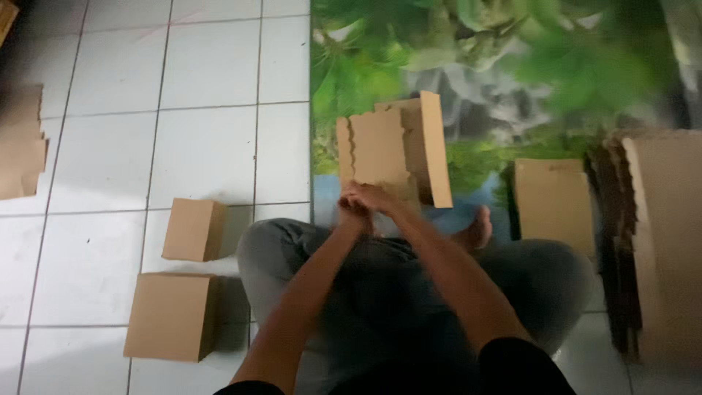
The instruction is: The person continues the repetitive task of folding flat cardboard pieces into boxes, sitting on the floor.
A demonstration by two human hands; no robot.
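I sit cross-legged on the floor. A partly folded brown cardboard box (391,146) stands up in front of my knees, its flaps loose. My left hand (351,212) and my right hand (373,196) are pressed together at its lower edge, both gripping the cardboard. The hands overlap, so the fingers are hard to separate.
Two finished brown boxes (191,230) (172,316) sit on the white tiles at my left. A flat cardboard piece (552,205) and a tall stack of flat cardboard (662,241) lie at my right. More cardboard (20,146) lies far left. A green patterned mat (512,73) covers the floor ahead.
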